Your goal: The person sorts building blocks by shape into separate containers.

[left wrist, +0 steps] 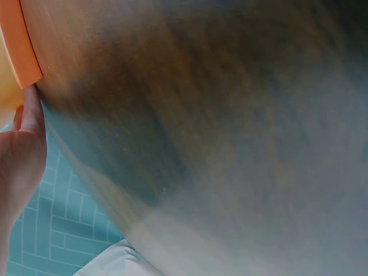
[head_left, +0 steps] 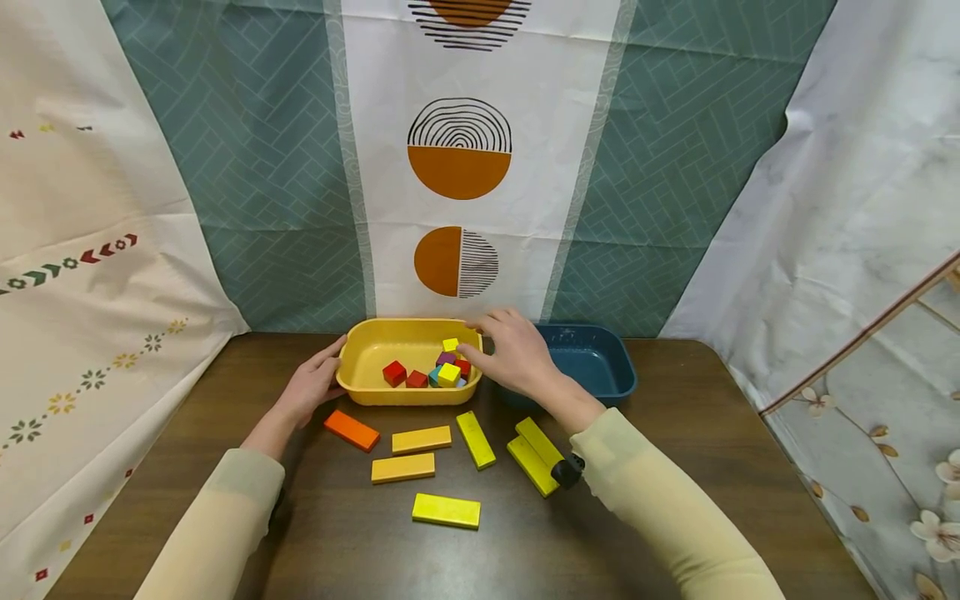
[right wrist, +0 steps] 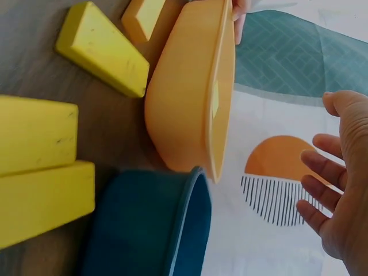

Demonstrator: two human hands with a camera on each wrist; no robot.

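Note:
Cubes in red, yellow, purple and blue lie in a yellow plastic tub (head_left: pixel 405 398), mostly toward its right end. My left hand (head_left: pixel 313 385) rests against the tub's left end, fingers along the outer wall and rim. In the left wrist view only part of that hand (left wrist: pixel 24 146) shows at the left edge. Over the tub's right end hovers my right hand (head_left: pixel 517 350). The right wrist view shows this hand (right wrist: pixel 345 178) with spread, slightly bent fingers and nothing held. A yellow cube (head_left: pixel 449 375) lies on top, below the right hand.
A dark blue tub (head_left: pixel 633 379) stands right of the yellow one, partly behind my right forearm. In front lie an orange block (head_left: pixel 352 430), two light-orange blocks (head_left: pixel 422 439) and several yellow blocks (head_left: pixel 446 511). A patterned cloth (head_left: pixel 465 208) hangs behind the wooden table (head_left: pixel 315 533).

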